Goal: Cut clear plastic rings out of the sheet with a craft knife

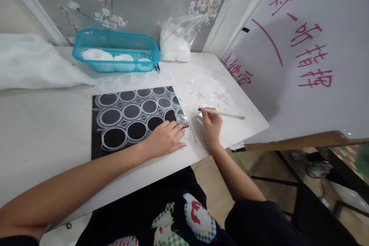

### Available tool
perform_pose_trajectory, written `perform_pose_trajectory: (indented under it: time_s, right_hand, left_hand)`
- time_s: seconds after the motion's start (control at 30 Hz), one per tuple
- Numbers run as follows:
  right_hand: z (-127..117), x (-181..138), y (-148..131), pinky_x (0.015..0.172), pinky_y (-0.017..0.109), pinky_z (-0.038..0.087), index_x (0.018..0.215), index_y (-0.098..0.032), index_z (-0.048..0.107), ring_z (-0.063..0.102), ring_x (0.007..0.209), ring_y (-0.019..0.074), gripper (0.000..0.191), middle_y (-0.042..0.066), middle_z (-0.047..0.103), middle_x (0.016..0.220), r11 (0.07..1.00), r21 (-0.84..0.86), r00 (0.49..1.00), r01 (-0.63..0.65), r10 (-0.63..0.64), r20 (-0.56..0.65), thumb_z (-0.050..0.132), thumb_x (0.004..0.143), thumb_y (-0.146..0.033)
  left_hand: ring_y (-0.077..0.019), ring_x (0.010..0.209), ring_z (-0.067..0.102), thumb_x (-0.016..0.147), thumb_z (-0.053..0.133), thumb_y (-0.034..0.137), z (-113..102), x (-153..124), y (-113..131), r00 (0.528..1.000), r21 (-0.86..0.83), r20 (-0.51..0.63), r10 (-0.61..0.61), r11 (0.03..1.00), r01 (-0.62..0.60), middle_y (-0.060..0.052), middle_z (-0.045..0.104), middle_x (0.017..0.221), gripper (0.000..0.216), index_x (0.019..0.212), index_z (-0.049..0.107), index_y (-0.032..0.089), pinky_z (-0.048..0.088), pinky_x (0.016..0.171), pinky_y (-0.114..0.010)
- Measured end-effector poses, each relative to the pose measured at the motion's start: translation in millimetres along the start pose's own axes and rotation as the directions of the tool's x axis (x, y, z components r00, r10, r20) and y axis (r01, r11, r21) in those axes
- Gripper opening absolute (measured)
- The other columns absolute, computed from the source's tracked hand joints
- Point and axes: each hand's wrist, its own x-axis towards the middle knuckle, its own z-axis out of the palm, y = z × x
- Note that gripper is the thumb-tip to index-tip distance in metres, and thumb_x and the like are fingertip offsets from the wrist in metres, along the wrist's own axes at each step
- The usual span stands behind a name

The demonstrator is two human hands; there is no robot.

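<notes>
Counting from the black mat (96,123), a white cloth (37,61) lies at ten o'clock and a blue basket (115,66) near twelve. A sheet of rings (137,121) lies on the mat, perhaps so its pale lines show well. The left hand (166,138), at four o'clock, grips nothing; it rests flat there, probably to stop sliding. The right hand (212,127), at three, pinches a pen-shaped tool (230,115) near its dark tip, likely for fine control. Scraps (211,90) crowd two o'clock; the table (43,130) gives more room at nine, its near edge just below the left hand.
</notes>
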Motion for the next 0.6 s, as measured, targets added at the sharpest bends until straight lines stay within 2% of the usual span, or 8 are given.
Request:
perform_pose_trajectory:
  time_s: [0.17, 0.27, 0.37, 0.5, 0.6]
  right_hand:
    - [3, -6, -3, 0.075, 0.034, 0.053, 0.085, -0.019, 0.070, 0.070, 0.082, 0.0225, 0.027, 0.007, 0.076, 0.086, 0.999, 0.004, 0.978, 0.036, -0.036, 0.207, 0.059, 0.091, -0.043]
    - [6, -7, -2, 0.069, 0.032, 0.052, 0.083, -0.019, 0.070, 0.068, 0.075, 0.0207, 0.027, 0.006, 0.074, 0.081, 0.999, 0.002, 0.966, 0.033, -0.033, 0.257, 0.059, 0.090, -0.043]
    - [6, -6, 0, 0.066, 0.031, 0.051, 0.083, -0.019, 0.069, 0.067, 0.072, 0.0197, 0.028, 0.005, 0.073, 0.080, 0.999, 0.034, 0.964, -0.010, 0.001, 0.265, 0.059, 0.090, -0.044]
    - [4, -7, -1, 0.064, 0.030, 0.051, 0.082, -0.020, 0.069, 0.066, 0.072, 0.0197, 0.027, 0.004, 0.073, 0.078, 0.998, 0.032, 0.952, 0.045, -0.052, 0.302, 0.060, 0.090, -0.043]
    - [4, -8, -4, 0.066, 0.030, 0.052, 0.082, -0.020, 0.070, 0.068, 0.073, 0.0201, 0.025, 0.004, 0.074, 0.080, 0.996, 0.039, 0.938, 0.083, -0.091, 0.336, 0.060, 0.089, -0.042]
  left_hand:
    - [-0.0300, 0.100, 0.060, 0.099, 0.054, 0.048, 2, 5, -3, 0.996, -0.017, -0.001, -0.090, 0.996, 0.090, -0.018, 0.065, 0.132, 0.045, 0.118, 0.067, 0.009, 0.041, 0.079, -0.040]
    - [-0.0304, 0.103, 0.059, 0.097, 0.057, 0.048, 5, 7, -9, 0.990, -0.033, 0.001, -0.144, 0.989, 0.144, -0.018, 0.065, 0.131, 0.041, 0.110, 0.070, 0.011, 0.041, 0.084, -0.041]
    - [-0.0284, 0.103, 0.058, 0.098, 0.055, 0.048, 7, 6, -14, 0.991, -0.030, 0.005, -0.136, 0.990, 0.136, -0.014, 0.068, 0.128, 0.040, 0.111, 0.070, 0.013, 0.040, 0.085, -0.039]
    - [-0.0258, 0.094, 0.058, 0.100, 0.054, 0.036, 7, 5, -17, 0.995, -0.008, -0.021, -0.102, 0.995, 0.101, -0.011, 0.072, 0.108, 0.029, 0.108, 0.069, 0.013, 0.039, 0.079, -0.036]
    - [-0.0247, 0.086, 0.057, 0.101, 0.049, 0.024, 7, 5, -17, 0.994, 0.009, -0.056, -0.093, 0.996, 0.094, -0.008, 0.070, 0.090, 0.022, 0.103, 0.069, 0.013, 0.038, 0.074, -0.036]
